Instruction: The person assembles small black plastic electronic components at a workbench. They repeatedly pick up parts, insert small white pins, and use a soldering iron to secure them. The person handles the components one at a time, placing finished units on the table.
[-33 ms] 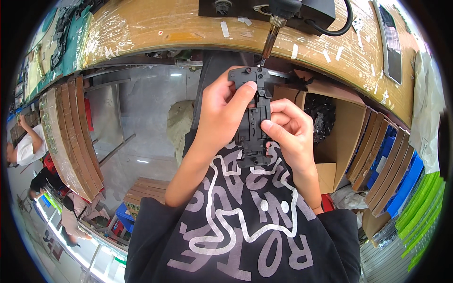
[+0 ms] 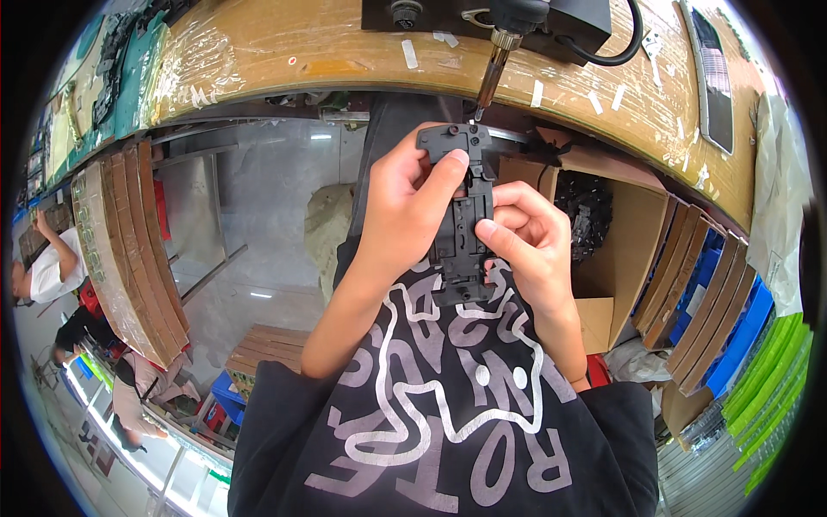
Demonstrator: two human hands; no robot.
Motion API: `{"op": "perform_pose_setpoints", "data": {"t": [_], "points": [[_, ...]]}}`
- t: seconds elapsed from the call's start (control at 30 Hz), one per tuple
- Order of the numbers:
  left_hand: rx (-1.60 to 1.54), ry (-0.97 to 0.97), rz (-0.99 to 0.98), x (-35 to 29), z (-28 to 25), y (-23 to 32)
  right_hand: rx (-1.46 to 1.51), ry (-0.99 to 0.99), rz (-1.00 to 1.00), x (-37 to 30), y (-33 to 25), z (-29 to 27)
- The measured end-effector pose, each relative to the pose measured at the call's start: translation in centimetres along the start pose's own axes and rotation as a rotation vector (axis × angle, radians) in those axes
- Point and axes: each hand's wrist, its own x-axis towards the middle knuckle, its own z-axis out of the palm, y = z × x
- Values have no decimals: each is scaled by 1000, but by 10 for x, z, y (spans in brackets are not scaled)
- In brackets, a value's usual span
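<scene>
Both my hands hold a long black moulded plastic part (image 2: 463, 228) upright in front of my chest. My left hand (image 2: 409, 198) grips its upper left side, the thumb pressed on its face near the top. On the lower right side, my right hand (image 2: 530, 237) pinches the edge with thumb and bent fingers. Small holes, ribs and posts show on the part's face. At its top end, the tip of a mounted electric screwdriver (image 2: 496, 71) comes down close to a hole; whether they touch I cannot tell.
Beyond my hands runs a film-covered workbench (image 2: 284, 65) with a black box-shaped device (image 2: 568, 30) and a phone-like slab (image 2: 711, 77). An open carton (image 2: 633, 250) with black parts stands under its right side. Stacked cardboard (image 2: 129, 250) is at left; other people (image 2: 56, 263) work far left.
</scene>
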Motion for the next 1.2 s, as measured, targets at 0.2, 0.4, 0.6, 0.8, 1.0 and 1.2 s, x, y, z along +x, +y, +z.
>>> {"op": "perform_pose_setpoints", "data": {"t": [0.2, 0.4, 0.6, 0.8, 1.0, 1.2], "points": [[158, -73, 24, 0, -2, -15, -89, 46, 57, -1, 10, -11], [528, -206, -75, 3, -34, -13, -208, 538, 44, 9, 46, -84], [365, -390, 25, -3, -75, 92, -490, 1238, -8, -14, 154, -294], [638, 384, 610, 57, -106, 140, 33, 1453, 234, -57, 212, -382], [1202, 554, 1034, 99, -117, 169, 82, 1447, -167, -33, 131, -337], [1426, 498, 1164, 157, -110, 202, -174, 1547, -972, -22, -22, -224]]}}
